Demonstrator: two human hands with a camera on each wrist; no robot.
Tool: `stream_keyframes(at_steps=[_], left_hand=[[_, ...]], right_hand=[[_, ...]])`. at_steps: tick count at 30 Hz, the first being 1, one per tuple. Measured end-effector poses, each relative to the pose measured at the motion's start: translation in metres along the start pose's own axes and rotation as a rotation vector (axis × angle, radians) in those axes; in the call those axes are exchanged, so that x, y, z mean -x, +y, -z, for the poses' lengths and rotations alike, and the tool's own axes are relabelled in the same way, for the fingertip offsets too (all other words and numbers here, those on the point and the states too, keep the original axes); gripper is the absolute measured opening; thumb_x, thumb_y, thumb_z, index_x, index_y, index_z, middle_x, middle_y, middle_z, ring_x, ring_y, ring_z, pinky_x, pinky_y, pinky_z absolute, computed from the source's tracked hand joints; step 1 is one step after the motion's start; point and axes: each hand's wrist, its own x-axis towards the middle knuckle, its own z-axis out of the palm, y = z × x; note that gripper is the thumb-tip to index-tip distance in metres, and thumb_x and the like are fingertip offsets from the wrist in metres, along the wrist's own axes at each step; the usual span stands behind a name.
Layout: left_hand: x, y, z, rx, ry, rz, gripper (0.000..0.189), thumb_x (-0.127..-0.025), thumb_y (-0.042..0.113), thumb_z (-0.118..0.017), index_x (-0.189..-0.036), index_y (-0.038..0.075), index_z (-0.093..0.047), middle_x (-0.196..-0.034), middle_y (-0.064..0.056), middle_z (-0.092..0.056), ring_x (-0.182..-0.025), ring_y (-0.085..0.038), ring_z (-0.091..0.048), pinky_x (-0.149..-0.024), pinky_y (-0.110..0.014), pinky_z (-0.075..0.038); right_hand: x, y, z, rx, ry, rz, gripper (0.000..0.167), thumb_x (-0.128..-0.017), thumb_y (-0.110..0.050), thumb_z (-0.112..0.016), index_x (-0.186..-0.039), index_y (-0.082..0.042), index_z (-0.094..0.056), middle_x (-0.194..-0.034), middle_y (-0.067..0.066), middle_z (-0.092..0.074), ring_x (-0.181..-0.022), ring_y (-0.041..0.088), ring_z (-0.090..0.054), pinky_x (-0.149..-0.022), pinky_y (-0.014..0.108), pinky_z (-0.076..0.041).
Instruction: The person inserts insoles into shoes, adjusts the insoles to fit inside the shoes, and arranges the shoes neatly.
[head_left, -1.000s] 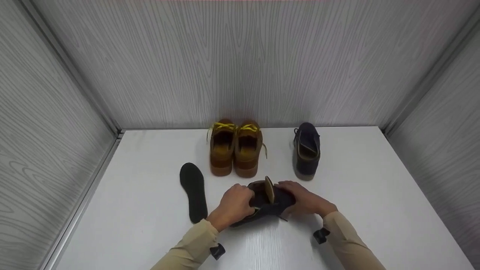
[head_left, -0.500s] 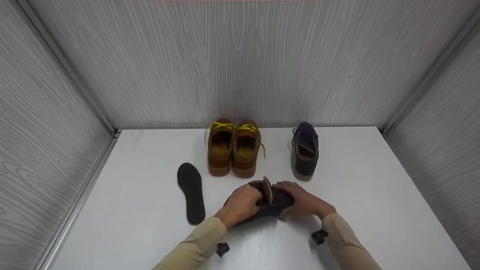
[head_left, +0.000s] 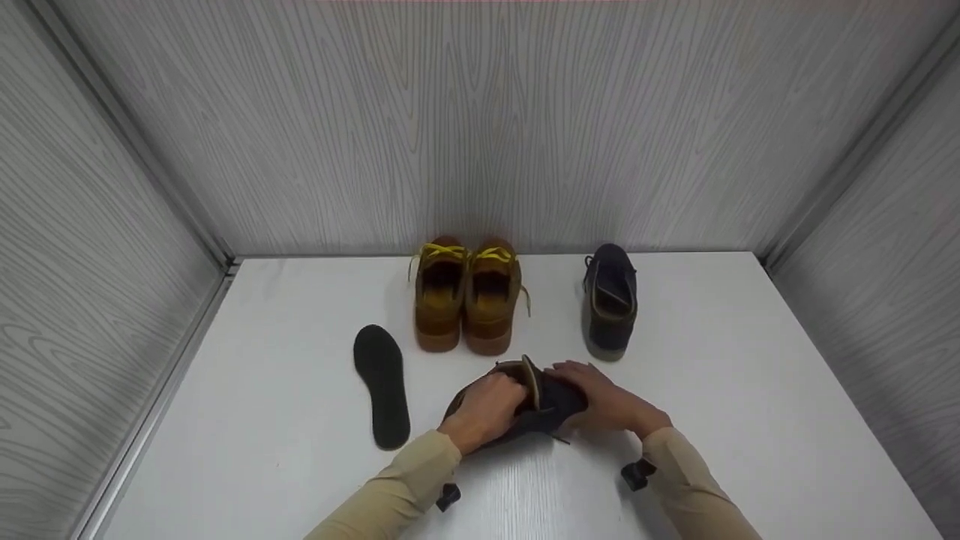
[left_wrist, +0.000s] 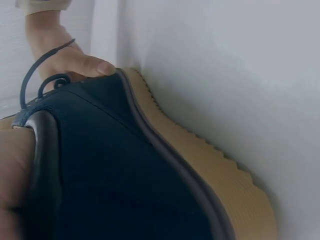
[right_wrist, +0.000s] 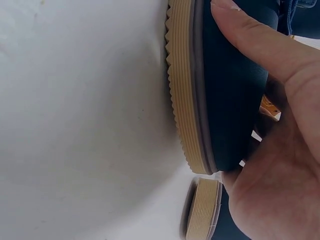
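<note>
A dark navy lace-up shoe lies sideways on the white table, toe to the right, its tan ridged sole down. My left hand reaches into the shoe's opening; its fingers are hidden inside. My right hand grips the toe, and in the right wrist view the thumb presses along the upper's side. The shoe's tongue stands up beside my left knuckles. Left of the shoe, a black insole lies flat on the table.
Two brown shoes with yellow laces stand side by side near the back wall. The other navy shoe stands upright to their right. Grey wood-grain walls bound the white table at the back and both sides.
My left hand has moved from the shoe's heel-side rim rightward and deeper into its opening. The tongue leans slightly more to the left. My right hand keeps its grip on the toe.
</note>
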Motion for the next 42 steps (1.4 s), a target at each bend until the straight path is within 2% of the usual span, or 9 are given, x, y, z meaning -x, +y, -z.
stream_keyframes(at_steps=[7, 13, 23, 26, 30, 34, 38, 40, 42], left_hand=[[0.015, -0.001, 0.011, 0.098, -0.024, 0.06, 0.005, -0.083, 0.013, -0.071, -0.085, 0.01, -0.07, -0.082, -0.005, -0.065, -0.075, -0.019, -0.063, -0.066, -0.034, -0.051], [0.032, 0.004, 0.027, -0.104, -0.009, 0.076, 0.008, -0.077, 0.006, -0.073, -0.072, 0.009, -0.068, -0.068, -0.005, -0.063, -0.06, -0.02, -0.062, -0.052, -0.033, -0.05], [0.024, 0.0, 0.037, -0.059, -0.237, 0.084, 0.007, -0.083, 0.01, -0.07, -0.077, 0.007, -0.068, -0.07, -0.006, -0.063, -0.063, -0.019, -0.06, -0.059, -0.033, -0.051], [0.025, -0.006, 0.034, 0.014, -0.138, 0.055, 0.01, -0.084, 0.013, -0.068, -0.075, 0.009, -0.067, -0.069, -0.003, -0.063, -0.061, -0.018, -0.058, -0.058, -0.033, -0.049], [0.03, -0.016, 0.031, 0.105, 0.13, 0.032, 0.011, -0.085, 0.017, -0.065, -0.075, 0.012, -0.067, -0.067, 0.001, -0.06, -0.058, -0.015, -0.054, -0.054, -0.031, -0.046], [0.033, -0.03, 0.033, 0.186, 0.269, 0.126, 0.008, -0.084, 0.019, -0.066, -0.087, 0.012, -0.067, -0.078, 0.001, -0.059, -0.068, -0.014, -0.055, -0.056, -0.03, -0.047], [0.033, -0.045, 0.035, 0.372, 0.142, 0.238, 0.025, -0.084, 0.022, -0.068, -0.104, 0.009, -0.061, -0.097, -0.004, -0.059, -0.086, -0.02, -0.059, -0.069, -0.035, -0.049], [0.03, -0.05, 0.034, 0.459, 0.046, 0.273, 0.032, -0.086, 0.025, -0.068, -0.111, 0.008, -0.058, -0.105, -0.007, -0.059, -0.095, -0.023, -0.06, -0.076, -0.039, -0.048], [0.027, -0.054, 0.032, 0.503, -0.035, 0.285, 0.035, -0.087, 0.028, -0.068, -0.114, 0.008, -0.058, -0.108, -0.008, -0.06, -0.097, -0.024, -0.06, -0.08, -0.04, -0.048]], right_hand=[[0.002, 0.0, -0.001, -0.04, -0.007, -0.054, 0.081, -0.074, -0.013, -0.081, -0.144, -0.007, -0.04, -0.146, 0.014, -0.036, -0.136, 0.036, -0.026, -0.106, 0.055, -0.024], [0.004, 0.0, 0.001, -0.05, 0.004, -0.07, 0.084, -0.072, -0.014, -0.083, -0.144, -0.009, -0.04, -0.146, 0.013, -0.036, -0.136, 0.034, -0.027, -0.106, 0.054, -0.024], [0.002, -0.002, 0.005, -0.02, -0.009, -0.024, 0.082, -0.075, -0.011, -0.081, -0.145, -0.008, -0.038, -0.147, 0.015, -0.035, -0.136, 0.037, -0.025, -0.106, 0.056, -0.023], [0.002, -0.003, 0.004, -0.013, 0.001, -0.031, 0.081, -0.075, -0.011, -0.08, -0.145, -0.008, -0.038, -0.147, 0.016, -0.034, -0.137, 0.038, -0.024, -0.106, 0.057, -0.021], [0.006, -0.008, 0.001, -0.005, 0.053, -0.057, 0.087, -0.075, -0.022, -0.082, -0.148, -0.015, -0.035, -0.153, 0.013, -0.025, -0.139, 0.039, -0.019, -0.105, 0.059, -0.02], [0.017, -0.025, -0.002, -0.041, 0.224, -0.05, 0.076, -0.08, -0.018, -0.076, -0.146, -0.018, -0.038, -0.153, 0.006, -0.023, -0.139, 0.03, -0.02, -0.103, 0.054, -0.028], [0.028, -0.057, -0.007, -0.057, 0.438, -0.083, 0.034, -0.085, -0.012, -0.069, -0.117, -0.014, -0.06, -0.116, -0.001, -0.054, -0.103, 0.015, -0.054, -0.082, 0.037, -0.047], [0.031, -0.075, -0.014, -0.069, 0.444, -0.148, 0.012, -0.088, -0.024, -0.068, -0.096, -0.016, -0.063, -0.09, -0.008, -0.058, -0.076, 0.009, -0.057, -0.066, 0.03, -0.048], [0.03, -0.09, -0.022, -0.114, 0.373, -0.224, 0.023, -0.091, -0.039, -0.063, -0.083, -0.018, -0.063, -0.073, -0.011, -0.058, -0.061, 0.006, -0.055, -0.056, 0.027, -0.045]])
